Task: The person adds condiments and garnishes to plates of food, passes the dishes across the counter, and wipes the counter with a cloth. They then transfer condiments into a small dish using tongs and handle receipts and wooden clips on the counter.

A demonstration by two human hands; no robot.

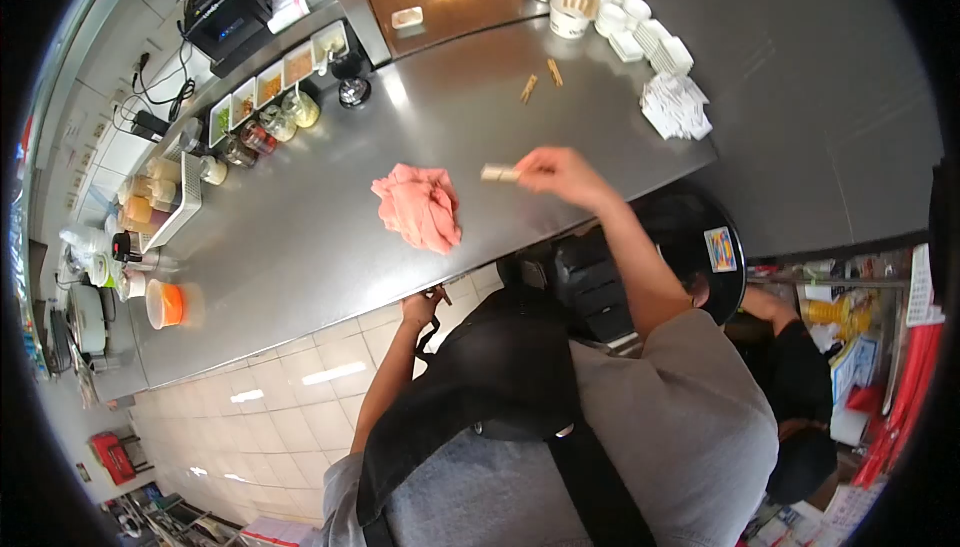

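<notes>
My right hand [562, 176] reaches over the steel counter with its fingers pinched on a small pale wooden piece that looks like a clothespin [499, 174]. Left of it lies a crumpled pink cloth [420, 209], apart from both hands. Further back on the counter rest two similar wooden clothespins [528, 89]. Low at the counter's front edge, my left hand [424, 304] is closed beside a dark apron strap [428, 335]; what its fingers hold is too small to make out.
Topping trays [270, 84] and jars line the back left, with an orange-filled tub [164, 304] at the left end. At the back right stand a white cup of wooden sticks [571, 15], stacked white dishes and a paper pile [675, 105]. Another person's arm [765, 307] shows at right.
</notes>
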